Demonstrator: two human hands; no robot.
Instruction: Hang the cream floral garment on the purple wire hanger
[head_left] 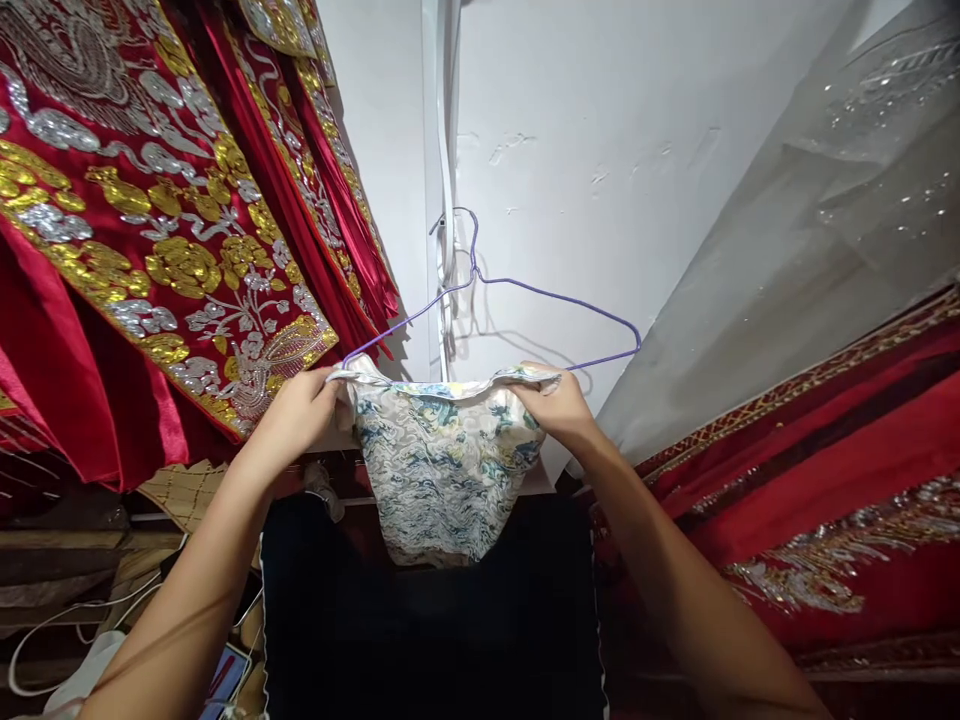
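A small white garment (442, 465) with a blue, green and yellow swirl pattern hangs between my hands. My left hand (300, 410) pinches its upper left corner. Its upper right corner is held by my right hand (559, 405). Behind the garment, a purple wire hanger (559, 294) hangs by its hook near a white strap (444, 150) on the wall. The hanger's left end reaches the garment's top edge beside my left hand. Its right end sticks out bare above my right hand. Part of the lower bar is hidden by the cloth.
Red garments with gold and silver embroidery (187, 240) hang close on the left. On the right, a clear plastic cover (765, 210) hangs above more red beaded cloth (847, 510). A white wall (570, 120) stands ahead. White cables (97, 605) lie at lower left.
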